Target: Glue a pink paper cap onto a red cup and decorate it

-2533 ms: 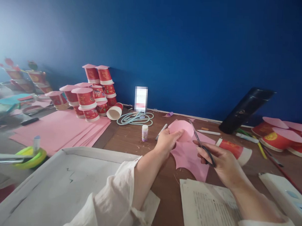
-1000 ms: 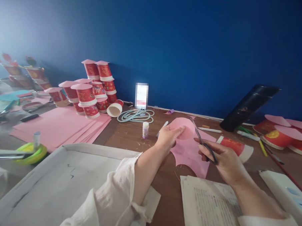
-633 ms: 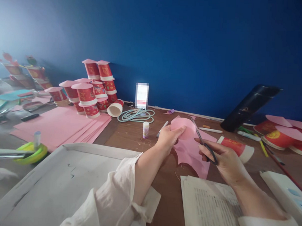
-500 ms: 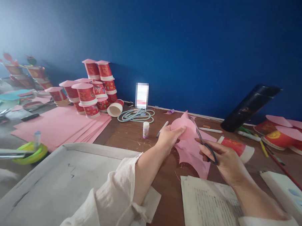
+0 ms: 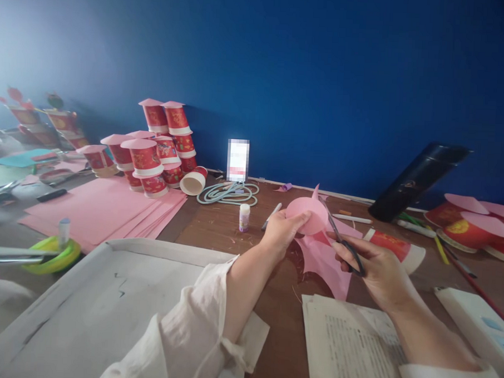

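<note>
My left hand (image 5: pixel 284 230) pinches a round pink paper disc (image 5: pixel 303 208) between thumb and fingers, above the table. In my right hand (image 5: pixel 372 264) is a pair of dark scissors (image 5: pixel 344 246), its blades at the disc's right edge. A narrow pointed strip of pink paper stands up beside the blades. Beneath both hands lies a larger sheet of pink paper (image 5: pixel 326 267) with curved cut-outs. A red paper cup (image 5: pixel 393 248) rests on its side just beyond my right hand. To the left of my left hand stands a small glue stick (image 5: pixel 244 218).
Stacked red paper cups (image 5: pixel 142 156) with pink discs stand at left on pink sheets (image 5: pixel 96 210). A white tray (image 5: pixel 157 249) fills the lower left. Printed papers (image 5: pixel 349 349) lie in front. A black bottle (image 5: pixel 419 182) leans on the wall; a lit phone (image 5: pixel 237 160) stands by a coiled cable (image 5: pixel 227 193).
The pink disc has turned to face me more, so its round outline shows more fully. The pointed strip has shifted slightly right. Both hands keep their holds.
</note>
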A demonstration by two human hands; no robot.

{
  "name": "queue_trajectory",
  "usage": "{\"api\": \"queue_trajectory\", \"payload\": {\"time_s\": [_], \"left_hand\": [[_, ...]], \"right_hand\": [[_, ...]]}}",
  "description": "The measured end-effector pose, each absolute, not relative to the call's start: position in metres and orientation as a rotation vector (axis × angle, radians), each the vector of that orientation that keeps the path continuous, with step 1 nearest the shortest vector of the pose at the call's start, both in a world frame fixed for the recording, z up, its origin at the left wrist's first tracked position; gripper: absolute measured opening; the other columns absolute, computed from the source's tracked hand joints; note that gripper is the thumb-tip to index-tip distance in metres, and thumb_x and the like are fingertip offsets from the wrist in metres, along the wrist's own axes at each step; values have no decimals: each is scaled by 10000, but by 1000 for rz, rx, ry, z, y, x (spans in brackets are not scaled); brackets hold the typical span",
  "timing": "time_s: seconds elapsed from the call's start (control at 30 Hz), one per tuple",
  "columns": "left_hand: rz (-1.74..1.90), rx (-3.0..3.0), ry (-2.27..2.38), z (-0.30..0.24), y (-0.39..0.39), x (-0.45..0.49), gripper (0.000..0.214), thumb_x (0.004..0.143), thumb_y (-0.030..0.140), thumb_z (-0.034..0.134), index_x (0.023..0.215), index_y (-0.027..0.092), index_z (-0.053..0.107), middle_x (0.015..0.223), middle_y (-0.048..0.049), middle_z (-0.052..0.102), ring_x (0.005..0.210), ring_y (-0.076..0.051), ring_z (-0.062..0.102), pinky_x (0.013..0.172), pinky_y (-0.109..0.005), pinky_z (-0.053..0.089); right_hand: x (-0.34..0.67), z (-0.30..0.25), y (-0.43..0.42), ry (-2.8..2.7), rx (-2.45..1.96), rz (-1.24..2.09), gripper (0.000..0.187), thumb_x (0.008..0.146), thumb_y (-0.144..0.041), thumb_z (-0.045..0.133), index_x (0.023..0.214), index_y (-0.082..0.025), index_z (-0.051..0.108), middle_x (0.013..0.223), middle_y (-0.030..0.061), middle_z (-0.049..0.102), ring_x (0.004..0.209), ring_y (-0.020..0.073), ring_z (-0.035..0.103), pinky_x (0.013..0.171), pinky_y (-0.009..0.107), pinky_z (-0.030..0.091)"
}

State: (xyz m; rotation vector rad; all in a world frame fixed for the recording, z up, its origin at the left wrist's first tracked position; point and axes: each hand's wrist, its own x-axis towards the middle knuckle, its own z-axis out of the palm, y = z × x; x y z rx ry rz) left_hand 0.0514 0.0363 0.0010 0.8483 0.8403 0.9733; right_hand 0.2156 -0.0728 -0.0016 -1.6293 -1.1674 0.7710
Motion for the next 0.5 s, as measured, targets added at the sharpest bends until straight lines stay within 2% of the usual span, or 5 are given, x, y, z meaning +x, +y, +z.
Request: {"api": "queue_trajectory", "payload": {"time_s": [0.07, 0.17, 0.27, 0.5], "left_hand": [[972, 861, 830, 3, 36, 51, 341, 673, 361, 846, 866, 109, 721, 834, -105, 718, 648, -177, 650, 563, -279, 525], [972, 847, 821, 7, 34, 49, 328, 687, 368, 832, 855, 119, 700, 682, -34, 647, 515, -107, 541, 474, -235, 450], [973, 835, 821, 10, 33, 46, 308, 703, 363, 820, 846, 127, 682, 582, 23, 563, 455, -70, 446, 452, -215, 404], [973, 890, 846, 14, 31, 42, 230, 752, 326, 774, 825, 129, 680, 586, 14, 589, 476, -81, 478, 478, -219, 395]], "right_hand": [[217, -4, -72, -1148, -1625, 777, 549, 716, -546, 794, 1156, -219, 762, 727, 4, 628, 639, 139, 566, 609, 277, 486], [218, -6, -71, -1103, -1601, 786, 549, 718, -537, 797, 1170, -227, 755, 739, 4, 648, 651, 135, 571, 625, 271, 495], [217, -6, -71, -1107, -1592, 790, 568, 719, -547, 793, 1190, -232, 746, 701, -1, 639, 658, 137, 569, 623, 263, 489], [209, 4, -72, -1134, -1657, 769, 605, 661, -597, 810, 1137, -224, 773, 700, 8, 638, 622, 137, 558, 603, 274, 492]]}}
